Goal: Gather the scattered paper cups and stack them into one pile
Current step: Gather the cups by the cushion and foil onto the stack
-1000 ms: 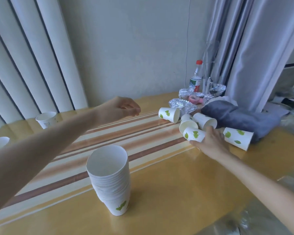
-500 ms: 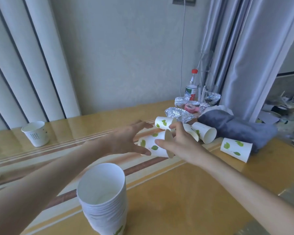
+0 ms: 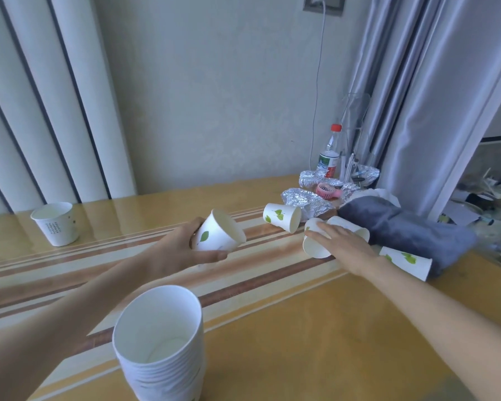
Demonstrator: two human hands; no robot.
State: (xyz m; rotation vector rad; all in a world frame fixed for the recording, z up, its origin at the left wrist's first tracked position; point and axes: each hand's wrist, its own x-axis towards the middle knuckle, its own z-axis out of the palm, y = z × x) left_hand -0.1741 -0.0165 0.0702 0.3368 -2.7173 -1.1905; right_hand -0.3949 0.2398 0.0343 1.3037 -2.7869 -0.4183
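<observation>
Left hand (image 3: pixel 182 250) grip wrapped around one leaf-print cup (image 3: pixel 219 234), held tilted above the table (image 3: pixel 301 328). Right hand (image 3: pixel 342 244) fingers spread, resting on a tipped cup (image 3: pixel 315 244); not closed yet. Stack (image 3: pixel 159 345) stands near, front. Risk: tipped cup rolls off under a flat palm, or knocks neighbouring cups.

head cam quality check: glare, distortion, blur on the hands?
Head view: window light glares softly off the glossy table; wide-angle bending bows the blinds and curtain; left hand and its cup are fairly sharp, right hand slightly soft; the near stack is soft at its base.
</observation>
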